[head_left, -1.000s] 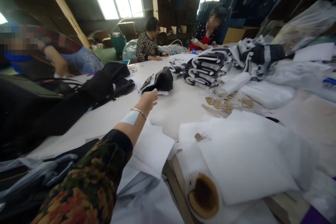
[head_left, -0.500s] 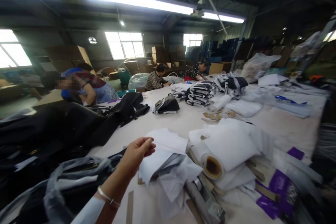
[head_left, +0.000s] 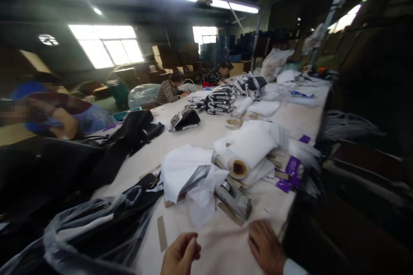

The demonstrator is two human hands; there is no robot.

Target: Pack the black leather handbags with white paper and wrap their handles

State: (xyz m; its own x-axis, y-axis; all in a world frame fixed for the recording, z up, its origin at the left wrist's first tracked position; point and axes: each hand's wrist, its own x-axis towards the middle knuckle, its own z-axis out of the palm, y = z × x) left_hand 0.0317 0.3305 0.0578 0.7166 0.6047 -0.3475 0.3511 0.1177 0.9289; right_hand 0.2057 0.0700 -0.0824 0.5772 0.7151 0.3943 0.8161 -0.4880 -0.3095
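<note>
on the table point(head_left: 222, 240), a narrow tan strip point(head_left: 161, 233)

Matt tabletop point(head_left: 222, 245); papery white sheets point(head_left: 183, 165); glossy purple plastic packet point(head_left: 294, 167)

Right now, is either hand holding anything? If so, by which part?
Nothing visibly held. The left hand is curled, no object showing in it; the right hand is palm down at the table, no object in its fingers.
</note>
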